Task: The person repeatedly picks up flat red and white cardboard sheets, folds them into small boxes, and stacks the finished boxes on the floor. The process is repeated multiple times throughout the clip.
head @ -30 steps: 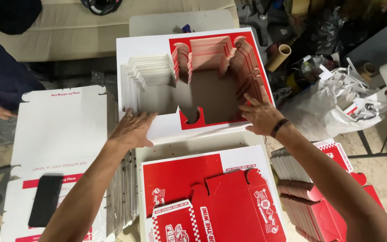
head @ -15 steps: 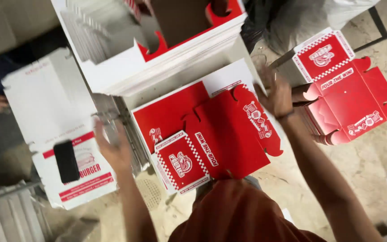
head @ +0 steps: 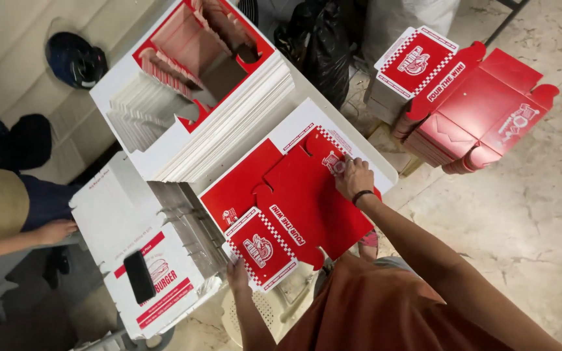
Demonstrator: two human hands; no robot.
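Note:
A flat red and white die-cut carton blank (head: 294, 195) lies on top of a stack of the same blanks. My right hand (head: 352, 177) presses on its far right corner, fingers spread on the card. At the near corner my left hand (head: 237, 273) pinches the edge of the checkered flap. Neither hand has lifted the blank off the stack.
A taller pile of cut card sheets (head: 209, 97) stands behind. A second stack of red blanks (head: 476, 104) sits to the right on the floor. At left, a white card stack (head: 131, 221) carries a black phone (head: 139, 277); another person's hand (head: 53, 231) rests beside it.
The view has swung right and down. My hands left the tall pile at the back and came onto the red blank in front, the right one at its far corner.

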